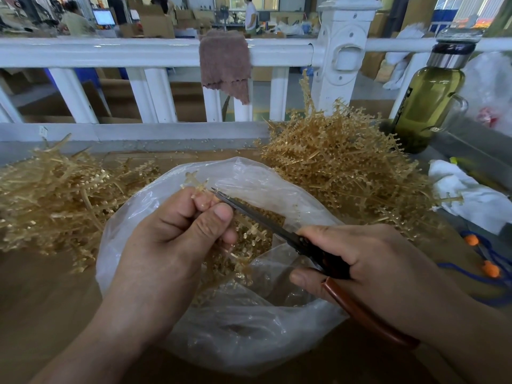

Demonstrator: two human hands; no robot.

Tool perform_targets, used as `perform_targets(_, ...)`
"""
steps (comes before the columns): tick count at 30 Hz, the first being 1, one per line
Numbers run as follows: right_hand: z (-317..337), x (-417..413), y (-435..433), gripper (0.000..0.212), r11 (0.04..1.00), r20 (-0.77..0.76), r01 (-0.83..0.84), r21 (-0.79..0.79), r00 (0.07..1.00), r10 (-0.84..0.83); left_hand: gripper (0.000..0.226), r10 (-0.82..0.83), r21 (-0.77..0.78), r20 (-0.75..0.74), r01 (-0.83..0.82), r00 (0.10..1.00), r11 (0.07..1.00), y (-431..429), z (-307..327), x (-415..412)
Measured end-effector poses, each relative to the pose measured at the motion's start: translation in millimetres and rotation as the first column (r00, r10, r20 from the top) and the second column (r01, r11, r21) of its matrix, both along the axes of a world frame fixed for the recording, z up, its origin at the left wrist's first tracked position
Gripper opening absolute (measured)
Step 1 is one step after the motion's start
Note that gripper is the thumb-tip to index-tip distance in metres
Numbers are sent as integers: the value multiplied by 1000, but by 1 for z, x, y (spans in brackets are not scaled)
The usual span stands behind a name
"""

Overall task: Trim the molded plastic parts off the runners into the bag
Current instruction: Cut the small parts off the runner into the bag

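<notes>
Centrally on the desk (41,286), clear plastic bag (249,342), mouth open, loose amber molded parts (249,239) heaped inside. Above the bag's mouth, left grip (171,234) curled round a small amber runner (198,187), thumb pressed against the fingers, runner tip poking up past the fingertips. Over the bag's right rim, right grip (368,261) closed round the handles of the scissors (257,217); blades nearly together, tip at the held runner, touching or just beside, hard to tell. Left of the bag, low pile of runners (55,195); behind and right of the bag, taller pile (340,167). Further right of the bag, green bottle (424,106) and white rag (471,195). Behind the bag, white railing (138,51) with brown cloth (224,62) draped over.
</notes>
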State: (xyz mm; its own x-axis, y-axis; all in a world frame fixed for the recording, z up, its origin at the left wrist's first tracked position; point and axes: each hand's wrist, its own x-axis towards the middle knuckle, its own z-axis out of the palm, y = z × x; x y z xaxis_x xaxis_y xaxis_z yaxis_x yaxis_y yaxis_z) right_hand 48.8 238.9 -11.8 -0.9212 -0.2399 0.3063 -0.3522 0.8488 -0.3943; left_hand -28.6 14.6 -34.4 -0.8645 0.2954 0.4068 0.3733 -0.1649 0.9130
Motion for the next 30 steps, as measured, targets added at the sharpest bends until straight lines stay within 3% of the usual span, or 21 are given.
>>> perform_targets(20, -4, -2, 1, 37, 1000, -6, -20, 9, 1000, 20, 22, 32, 9, 108, -33, 994, 999, 3, 1, 1)
perform_targets(30, -8, -4, 1, 49, 1000, -20, -16, 15, 1000, 16, 15, 34, 85, 145, -47, 989, 995, 5, 8, 4)
